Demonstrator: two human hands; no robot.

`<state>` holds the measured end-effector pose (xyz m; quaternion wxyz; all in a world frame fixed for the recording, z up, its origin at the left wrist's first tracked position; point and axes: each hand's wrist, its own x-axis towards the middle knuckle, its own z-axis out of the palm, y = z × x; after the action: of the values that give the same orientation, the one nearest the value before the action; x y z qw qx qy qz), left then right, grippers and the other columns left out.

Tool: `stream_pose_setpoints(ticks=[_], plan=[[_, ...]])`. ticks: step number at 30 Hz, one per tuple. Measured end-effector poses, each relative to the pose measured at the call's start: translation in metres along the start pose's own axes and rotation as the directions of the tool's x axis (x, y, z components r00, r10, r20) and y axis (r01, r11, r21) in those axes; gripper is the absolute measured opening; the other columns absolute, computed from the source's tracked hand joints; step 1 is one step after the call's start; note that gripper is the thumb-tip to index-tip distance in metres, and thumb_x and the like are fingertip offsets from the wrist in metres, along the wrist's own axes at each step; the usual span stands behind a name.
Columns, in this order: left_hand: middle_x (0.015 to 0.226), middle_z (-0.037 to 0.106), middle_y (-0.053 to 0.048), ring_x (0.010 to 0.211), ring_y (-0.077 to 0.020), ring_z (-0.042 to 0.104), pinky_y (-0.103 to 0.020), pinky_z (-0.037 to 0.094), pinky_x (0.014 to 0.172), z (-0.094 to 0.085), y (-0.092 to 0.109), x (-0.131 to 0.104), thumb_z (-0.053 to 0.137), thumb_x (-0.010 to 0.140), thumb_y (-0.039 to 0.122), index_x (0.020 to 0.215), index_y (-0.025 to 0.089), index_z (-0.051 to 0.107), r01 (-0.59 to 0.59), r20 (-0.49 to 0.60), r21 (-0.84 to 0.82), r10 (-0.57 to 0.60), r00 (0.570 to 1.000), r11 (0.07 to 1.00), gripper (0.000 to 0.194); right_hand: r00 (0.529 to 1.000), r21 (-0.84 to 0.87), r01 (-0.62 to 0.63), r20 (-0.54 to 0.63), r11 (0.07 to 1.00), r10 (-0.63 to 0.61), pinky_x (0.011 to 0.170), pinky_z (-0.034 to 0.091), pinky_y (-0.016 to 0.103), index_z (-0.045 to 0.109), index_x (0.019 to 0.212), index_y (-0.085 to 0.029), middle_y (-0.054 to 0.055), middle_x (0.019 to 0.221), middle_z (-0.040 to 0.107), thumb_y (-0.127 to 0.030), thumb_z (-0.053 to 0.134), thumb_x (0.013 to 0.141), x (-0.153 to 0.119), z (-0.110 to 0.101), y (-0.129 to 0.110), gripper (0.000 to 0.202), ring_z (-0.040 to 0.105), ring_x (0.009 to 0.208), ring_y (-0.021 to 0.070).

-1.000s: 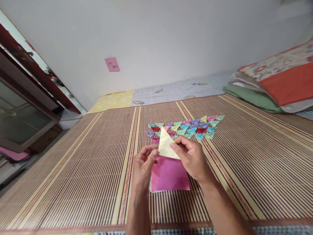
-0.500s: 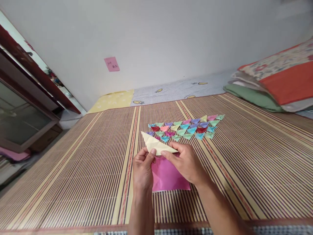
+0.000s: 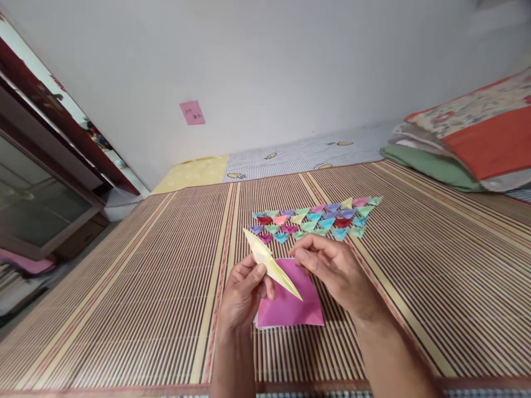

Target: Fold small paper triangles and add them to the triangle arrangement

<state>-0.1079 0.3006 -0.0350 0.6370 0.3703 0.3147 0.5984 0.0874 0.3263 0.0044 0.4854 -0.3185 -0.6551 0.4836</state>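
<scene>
My left hand point(image 3: 243, 293) grips a pale yellow folded paper point(image 3: 265, 257) between thumb and fingers. The paper is narrow and pointed at both ends, slanting down to the right, with layered folds showing along its lower half. Right of it, my right hand point(image 3: 327, 265) is off the paper, its fingers curled in with the thumb against them and nothing visible in them. Below both hands lies a stack of square paper with a bright pink sheet point(image 3: 290, 309) on top. Beyond the hands, several small folded paper boats point(image 3: 309, 225) in many colours stand in rows.
A striped bamboo mat point(image 3: 166, 276) spreads under everything. Folded bedding point(image 3: 468, 149) is piled at the back right. A pink note point(image 3: 192, 113) is stuck to the wall point(image 3: 290, 66). On the left stands a glass-fronted cabinet point(image 3: 37, 199).
My right hand has let go of the yellow paper and moved a little right. My left hand has turned the paper, so its right tip now points lower and its folded edge shows.
</scene>
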Motion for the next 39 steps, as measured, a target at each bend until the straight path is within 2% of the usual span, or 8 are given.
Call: stream_pose_setpoints(ticks=[4, 11, 16, 21, 32, 35, 39], plan=[[0.053, 0.064, 0.0, 0.043, -0.0093, 0.055, -0.018, 0.037, 0.047, 0.0034, -0.0042, 0.0004, 0.082, 0.084, 0.031, 0.087, 0.014, 0.073, 0.025, 0.059, 0.004, -0.025, 0.998, 1.0, 0.019, 0.999, 0.011, -0.033, 0.037, 0.999, 0.032, 0.063, 0.047, 0.025, 0.073, 0.098, -0.023, 0.0, 0.081, 0.069, -0.042, 0.067, 0.098, -0.002, 0.0052, -0.0017, 0.02, 0.063, 0.073, 0.014], [0.064, 0.07, -0.003, 0.05, -0.0111, 0.06, -0.022, 0.046, 0.054, 0.0034, -0.0078, 0.0007, 0.079, 0.087, 0.027, 0.095, 0.014, 0.078, 0.023, 0.08, 0.021, -0.025, 0.996, 1.0, 0.015, 0.993, 0.088, -0.063, 0.106, 0.994, 0.054, 0.07, 0.055, 0.028, 0.073, 0.102, -0.021, 0.001, 0.081, 0.074, -0.037, 0.07, 0.097, -0.0018, 0.0069, -0.0066, 0.017, 0.072, 0.074, 0.0163], [0.066, 0.072, -0.004, 0.052, -0.0128, 0.062, -0.023, 0.048, 0.055, 0.0034, -0.0087, 0.0, 0.08, 0.086, 0.028, 0.096, 0.015, 0.079, 0.042, 0.084, 0.039, -0.045, 0.995, 0.998, 0.017, 0.993, 0.046, -0.074, 0.099, 0.996, 0.069, 0.066, 0.054, 0.028, 0.072, 0.099, -0.021, 0.001, 0.077, 0.074, -0.038, 0.072, 0.095, -0.001, 0.0057, -0.0051, 0.017, 0.071, 0.071, 0.0167], [0.066, 0.072, -0.005, 0.054, -0.0131, 0.062, -0.023, 0.048, 0.057, 0.0041, -0.0066, -0.001, 0.079, 0.087, 0.029, 0.095, 0.014, 0.078, 0.045, 0.099, 0.07, -0.052, 0.994, 0.997, 0.016, 0.996, 0.009, -0.034, 0.081, 0.999, 0.033, 0.067, 0.054, 0.027, 0.072, 0.098, -0.021, 0.001, 0.08, 0.074, -0.036, 0.068, 0.096, -0.0003, 0.003, -0.0005, 0.016, 0.07, 0.072, 0.016], [0.068, 0.074, -0.006, 0.054, -0.0133, 0.063, -0.023, 0.049, 0.058, 0.0037, -0.0058, -0.0015, 0.078, 0.089, 0.028, 0.095, 0.015, 0.078, 0.051, 0.123, 0.065, -0.059, 0.991, 0.997, 0.015, 0.993, -0.011, -0.057, 0.099, 0.998, 0.058, 0.069, 0.053, 0.029, 0.072, 0.096, -0.02, 0.002, 0.082, 0.073, -0.036, 0.068, 0.096, 0.0004, 0.0006, 0.0001, 0.016, 0.07, 0.075, 0.0171], [0.066, 0.074, -0.006, 0.055, -0.0142, 0.064, -0.024, 0.048, 0.06, 0.0031, -0.0055, -0.0015, 0.076, 0.09, 0.029, 0.095, 0.015, 0.078, 0.052, 0.142, 0.08, -0.063, 0.988, 0.995, 0.015, 0.995, -0.038, -0.045, 0.085, 0.998, 0.048, 0.067, 0.053, 0.028, 0.071, 0.096, -0.02, 0.001, 0.082, 0.073, -0.032, 0.066, 0.096, 0.0, 0.0002, -0.0002, 0.013, 0.069, 0.074, 0.0164], [0.064, 0.073, -0.006, 0.057, -0.0153, 0.065, -0.025, 0.049, 0.064, 0.0011, -0.0065, -0.0006, 0.072, 0.093, 0.028, 0.097, 0.014, 0.077, 0.032, 0.161, 0.137, -0.054, 0.985, 0.99, 0.016, 0.998, -0.137, -0.003, 0.06, 0.991, 0.011, 0.062, 0.049, 0.025, 0.072, 0.095, -0.02, -0.002, 0.075, 0.068, -0.017, 0.064, 0.091, 0.0, 0.0014, -0.0022, 0.009, 0.062, 0.067, 0.0137]])
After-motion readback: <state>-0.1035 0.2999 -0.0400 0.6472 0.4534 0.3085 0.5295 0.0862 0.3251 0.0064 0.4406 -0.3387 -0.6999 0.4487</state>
